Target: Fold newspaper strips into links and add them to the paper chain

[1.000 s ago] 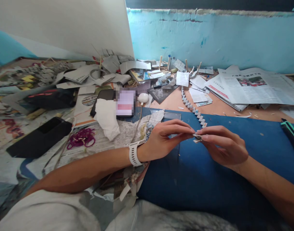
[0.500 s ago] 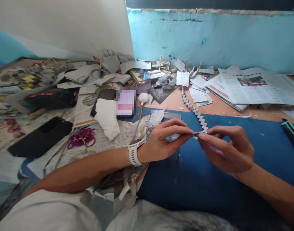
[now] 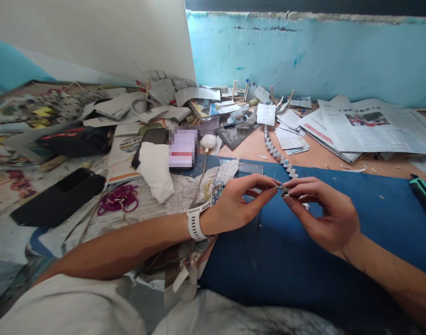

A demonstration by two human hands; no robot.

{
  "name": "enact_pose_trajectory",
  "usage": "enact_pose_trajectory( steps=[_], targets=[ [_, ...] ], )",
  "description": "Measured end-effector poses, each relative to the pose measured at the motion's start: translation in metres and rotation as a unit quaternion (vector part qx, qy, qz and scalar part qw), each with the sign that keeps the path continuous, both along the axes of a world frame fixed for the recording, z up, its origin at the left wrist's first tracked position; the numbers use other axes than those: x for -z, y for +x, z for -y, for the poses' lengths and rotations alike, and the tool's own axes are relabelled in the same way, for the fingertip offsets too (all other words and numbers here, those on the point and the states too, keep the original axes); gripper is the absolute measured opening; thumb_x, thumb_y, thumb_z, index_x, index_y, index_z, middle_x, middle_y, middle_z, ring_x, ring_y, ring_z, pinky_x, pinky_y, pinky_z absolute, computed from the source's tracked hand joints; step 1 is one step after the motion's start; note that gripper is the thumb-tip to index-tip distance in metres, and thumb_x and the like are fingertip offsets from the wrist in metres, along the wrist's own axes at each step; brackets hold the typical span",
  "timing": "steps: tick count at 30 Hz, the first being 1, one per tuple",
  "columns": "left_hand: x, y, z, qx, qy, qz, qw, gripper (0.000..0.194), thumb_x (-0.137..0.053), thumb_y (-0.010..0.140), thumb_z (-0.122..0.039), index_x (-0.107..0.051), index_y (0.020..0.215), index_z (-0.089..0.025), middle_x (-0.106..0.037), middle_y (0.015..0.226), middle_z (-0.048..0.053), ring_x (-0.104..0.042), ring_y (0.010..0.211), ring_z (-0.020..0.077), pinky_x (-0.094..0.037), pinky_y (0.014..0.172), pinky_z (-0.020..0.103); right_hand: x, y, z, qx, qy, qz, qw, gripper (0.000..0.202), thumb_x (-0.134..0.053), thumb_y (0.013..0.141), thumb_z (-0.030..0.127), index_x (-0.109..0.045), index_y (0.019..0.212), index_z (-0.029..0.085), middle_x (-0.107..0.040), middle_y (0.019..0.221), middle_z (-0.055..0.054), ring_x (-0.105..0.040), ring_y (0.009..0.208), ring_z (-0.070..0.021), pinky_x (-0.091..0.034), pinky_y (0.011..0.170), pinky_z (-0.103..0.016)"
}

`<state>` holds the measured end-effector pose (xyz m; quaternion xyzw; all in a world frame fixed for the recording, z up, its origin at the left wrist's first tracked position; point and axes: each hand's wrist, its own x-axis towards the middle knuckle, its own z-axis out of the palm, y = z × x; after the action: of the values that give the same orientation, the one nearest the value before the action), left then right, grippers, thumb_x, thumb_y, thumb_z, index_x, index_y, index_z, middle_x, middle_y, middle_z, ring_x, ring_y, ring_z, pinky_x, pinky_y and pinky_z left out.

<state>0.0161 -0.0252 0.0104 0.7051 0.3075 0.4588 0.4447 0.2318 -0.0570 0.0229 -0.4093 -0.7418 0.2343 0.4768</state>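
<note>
Paper chain (image 3: 276,154) left of newspapers (image 3: 373,132)

A pale-blue painted wall with scuffed, cracked plaster (image 3: 321,56) is filling the upper right of the frame, a rough, chipped grey-white ledge (image 3: 233,13) running along its top beneath a dark horizontal band (image 3: 303,5). A broad, smooth off-white panel (image 3: 104,37) is covering the upper left. Below the wall, a peach-coloured flat tabletop (image 3: 251,146) is showing. Soft light is brightening the wall beside the panel.
</note>
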Motion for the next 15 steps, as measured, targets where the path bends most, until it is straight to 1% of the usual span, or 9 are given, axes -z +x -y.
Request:
enact_pose_trajectory(
  steps=[2, 3, 5, 9, 12, 15],
  targets=[
    [0.001, 0.002, 0.001, 0.006, -0.056, 0.013, 0.998, 0.017, -0.073, 0.094, -0.025, -0.074, 0.107, -0.014, -0.08, 0.1, 0.008, -0.079, 0.083, 0.0159, -0.067, 0.072, 0.022, -0.002, -0.001, 0.001, -0.01, 0.002, 0.01, 1.0, 0.019, -0.074, 0.089, 0.009, -0.07, 0.103, 0.022, -0.073, 0.108, -0.007, -0.074, 0.093, -0.0184, -0.066, 0.07, -0.028],
    [0.002, 0.003, 0.001, 0.01, -0.071, 0.022, 0.997, 0.017, -0.074, 0.093, -0.026, -0.075, 0.106, -0.014, -0.081, 0.095, 0.007, -0.08, 0.079, 0.0159, -0.067, 0.073, 0.022, -0.003, -0.001, 0.002, -0.014, 0.005, 0.015, 1.0, 0.019, -0.074, 0.089, 0.009, -0.07, 0.103, 0.022, -0.073, 0.107, -0.007, -0.074, 0.092, -0.018, -0.065, 0.07, -0.028],
    [0.002, 0.003, 0.001, 0.016, -0.076, 0.035, 0.996, 0.017, -0.076, 0.091, -0.025, -0.075, 0.104, -0.014, -0.081, 0.091, 0.006, -0.08, 0.08, 0.0164, -0.068, 0.077, 0.023, -0.004, -0.001, 0.003, -0.016, 0.006, 0.019, 1.0, 0.02, -0.075, 0.089, 0.01, -0.07, 0.104, 0.021, -0.073, 0.107, -0.007, -0.074, 0.093, -0.0181, -0.066, 0.071, -0.028],
    [0.001, 0.002, 0.002, 0.026, -0.019, 0.028, 0.999, 0.018, -0.076, 0.091, -0.018, -0.076, 0.108, -0.015, -0.082, 0.1, 0.006, -0.081, 0.088, 0.0157, -0.067, 0.085, 0.022, -0.006, -0.001, 0.005, -0.004, -0.019, 0.005, 1.0, 0.023, -0.076, 0.088, 0.013, -0.07, 0.109, 0.022, -0.073, 0.108, -0.007, -0.074, 0.095, -0.0198, -0.067, 0.076, -0.032],
    [0.0, -0.001, 0.003, 0.044, 0.018, 0.014, 0.999, 0.022, -0.074, 0.091, -0.013, -0.075, 0.113, -0.016, -0.081, 0.108, 0.008, -0.08, 0.094, 0.0163, -0.067, 0.089, 0.023, -0.009, -0.003, 0.007, 0.009, 0.001, 0.013, 1.0, 0.015, -0.074, 0.089, 0.012, -0.071, 0.1, 0.021, -0.072, 0.103, -0.007, -0.073, 0.089, -0.0191, -0.066, 0.07, -0.03],
    [0.002, -0.001, 0.005, 0.065, 0.029, 0.023, 0.997, 0.023, -0.072, 0.092, -0.01, -0.074, 0.114, -0.017, -0.08, 0.116, 0.009, -0.08, 0.102, 0.0184, -0.067, 0.093, 0.027, -0.013, -0.004, 0.008, 0.022, 0.006, 0.026, 0.999, 0.013, -0.072, 0.088, 0.011, -0.071, 0.097, 0.02, -0.069, 0.1, -0.007, -0.071, 0.086, -0.0177, -0.066, 0.069, -0.029]
  ],
)
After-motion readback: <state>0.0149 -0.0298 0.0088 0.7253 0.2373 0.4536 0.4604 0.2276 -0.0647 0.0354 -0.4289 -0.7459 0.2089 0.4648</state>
